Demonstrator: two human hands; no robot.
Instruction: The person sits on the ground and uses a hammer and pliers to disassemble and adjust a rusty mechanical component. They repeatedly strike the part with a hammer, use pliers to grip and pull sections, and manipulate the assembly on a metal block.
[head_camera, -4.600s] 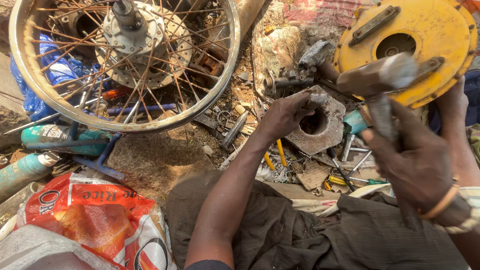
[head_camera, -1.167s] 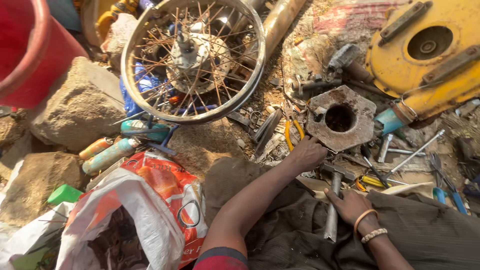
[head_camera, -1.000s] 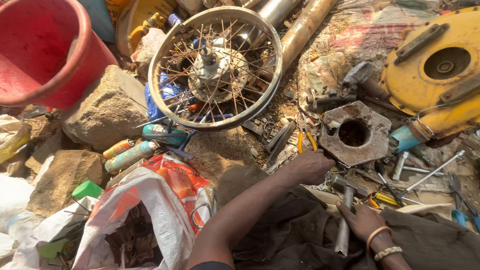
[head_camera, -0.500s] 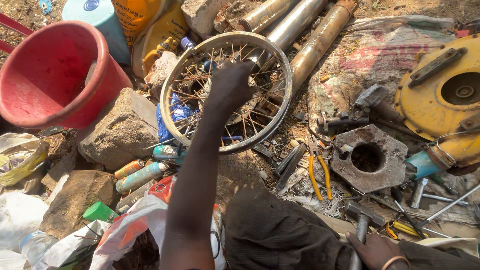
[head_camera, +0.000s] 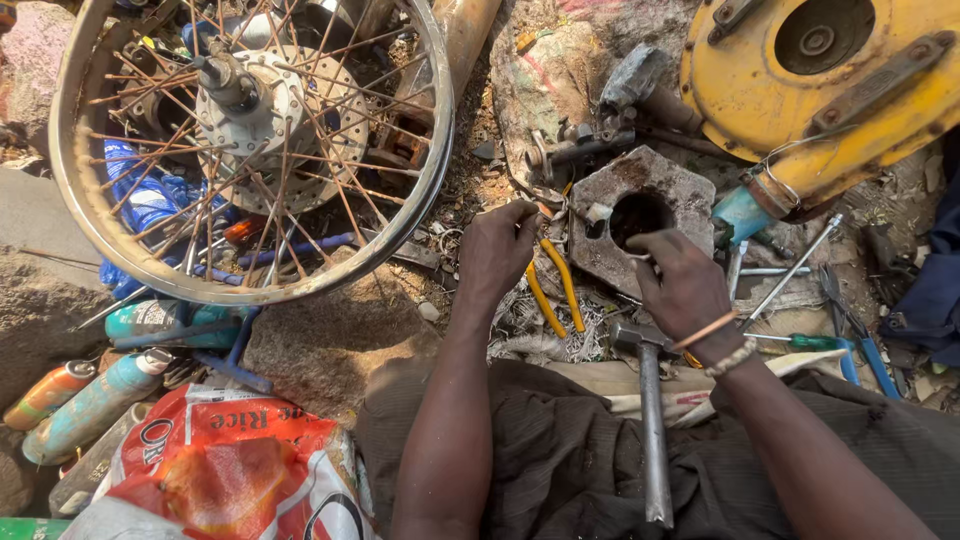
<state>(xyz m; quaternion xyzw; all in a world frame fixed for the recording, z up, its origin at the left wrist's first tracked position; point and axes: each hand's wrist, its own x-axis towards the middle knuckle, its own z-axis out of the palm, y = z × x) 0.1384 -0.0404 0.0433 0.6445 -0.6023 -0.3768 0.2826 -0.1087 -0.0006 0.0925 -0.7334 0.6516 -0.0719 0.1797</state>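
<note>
My left hand (head_camera: 497, 252) reaches down to the ground, its fingers curled round the head of the yellow-handled pliers (head_camera: 566, 286), whose handles stick out below it. My right hand (head_camera: 682, 287), with bracelets at the wrist, rests its bent fingertips on the near rim of the grey metal block (head_camera: 680, 195) beside its round hole. Whether these fingers pinch anything is hidden. A steel hammer (head_camera: 653, 420) lies on my lap between my arms, head towards the block.
A spoked wheel (head_camera: 250, 150) with its hub leans at upper left over blue bottles and spray cans (head_camera: 90, 405). A yellow round housing (head_camera: 890, 110) sits at upper right. Screwdrivers and rods (head_camera: 800, 270) lie right of the block; a printed sack (head_camera: 240, 470) lies at lower left.
My left hand came back from the wheel's spokes to the pliers beside the block. My right hand rose from my lap to the block. The view moved closer and to the right.
</note>
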